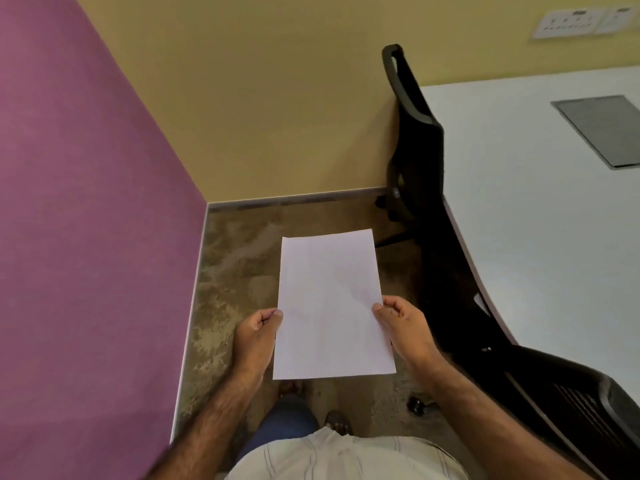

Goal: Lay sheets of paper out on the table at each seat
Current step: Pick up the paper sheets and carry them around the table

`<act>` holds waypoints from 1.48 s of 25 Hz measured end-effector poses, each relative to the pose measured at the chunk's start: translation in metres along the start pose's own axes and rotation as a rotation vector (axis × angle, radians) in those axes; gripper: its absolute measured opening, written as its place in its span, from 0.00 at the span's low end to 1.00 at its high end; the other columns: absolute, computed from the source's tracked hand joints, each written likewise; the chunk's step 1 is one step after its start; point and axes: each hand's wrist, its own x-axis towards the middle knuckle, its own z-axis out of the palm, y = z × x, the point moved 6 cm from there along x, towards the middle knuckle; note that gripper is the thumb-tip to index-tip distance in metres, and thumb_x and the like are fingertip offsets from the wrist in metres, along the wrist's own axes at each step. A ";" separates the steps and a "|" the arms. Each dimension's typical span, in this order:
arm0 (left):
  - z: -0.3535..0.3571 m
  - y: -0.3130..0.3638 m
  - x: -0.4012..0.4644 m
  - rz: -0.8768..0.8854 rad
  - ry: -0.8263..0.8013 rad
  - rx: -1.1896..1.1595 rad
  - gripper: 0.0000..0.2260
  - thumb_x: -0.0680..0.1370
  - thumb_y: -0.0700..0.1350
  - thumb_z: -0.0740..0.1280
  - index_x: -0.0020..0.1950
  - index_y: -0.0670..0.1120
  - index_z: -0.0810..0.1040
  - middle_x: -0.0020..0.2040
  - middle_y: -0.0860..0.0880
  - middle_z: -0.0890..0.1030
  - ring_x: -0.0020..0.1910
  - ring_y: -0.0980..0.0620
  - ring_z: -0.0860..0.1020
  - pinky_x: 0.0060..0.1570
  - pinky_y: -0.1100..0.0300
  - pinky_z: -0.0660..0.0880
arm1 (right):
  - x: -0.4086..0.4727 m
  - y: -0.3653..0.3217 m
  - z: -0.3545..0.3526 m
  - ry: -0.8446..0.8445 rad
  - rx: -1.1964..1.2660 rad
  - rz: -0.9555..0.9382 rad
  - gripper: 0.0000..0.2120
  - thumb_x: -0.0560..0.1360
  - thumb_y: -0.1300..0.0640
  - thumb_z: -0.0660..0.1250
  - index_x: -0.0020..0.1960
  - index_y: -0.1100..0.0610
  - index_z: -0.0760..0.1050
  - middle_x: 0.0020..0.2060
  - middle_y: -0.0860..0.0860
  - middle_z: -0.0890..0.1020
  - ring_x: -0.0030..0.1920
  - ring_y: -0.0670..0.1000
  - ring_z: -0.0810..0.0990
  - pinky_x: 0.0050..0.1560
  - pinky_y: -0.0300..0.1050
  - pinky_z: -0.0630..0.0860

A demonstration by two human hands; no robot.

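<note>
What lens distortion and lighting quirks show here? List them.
Head view: wide-angle bending curves the table edge and splays the walls; lighting is soft and dim, without glare; the paper, pinched by left hand and right hand, looks sharp; wall sockets look blurred.

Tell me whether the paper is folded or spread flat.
Spread flat. The paper shows all four corners and no crease, held by its side edges between the left hand and right hand, above the floor.
</note>
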 end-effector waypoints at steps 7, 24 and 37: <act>0.058 0.067 0.121 0.083 -0.236 0.107 0.05 0.83 0.48 0.69 0.53 0.49 0.84 0.48 0.52 0.87 0.46 0.51 0.85 0.39 0.61 0.80 | 0.063 -0.040 -0.005 0.222 0.096 0.008 0.10 0.84 0.48 0.69 0.62 0.51 0.81 0.54 0.48 0.89 0.52 0.51 0.91 0.57 0.57 0.88; 0.281 0.223 0.191 0.320 -0.836 0.298 0.03 0.82 0.51 0.70 0.50 0.55 0.83 0.45 0.63 0.86 0.43 0.61 0.85 0.34 0.67 0.80 | 0.085 -0.073 -0.113 0.791 0.501 0.020 0.09 0.83 0.53 0.71 0.62 0.52 0.83 0.52 0.47 0.91 0.52 0.49 0.91 0.49 0.42 0.87; 0.444 0.323 0.171 0.371 -1.031 0.332 0.06 0.80 0.51 0.72 0.53 0.51 0.86 0.48 0.56 0.88 0.45 0.57 0.87 0.38 0.66 0.81 | 0.110 -0.114 -0.229 1.009 0.646 -0.009 0.09 0.83 0.53 0.72 0.62 0.49 0.83 0.52 0.46 0.91 0.51 0.50 0.90 0.55 0.50 0.84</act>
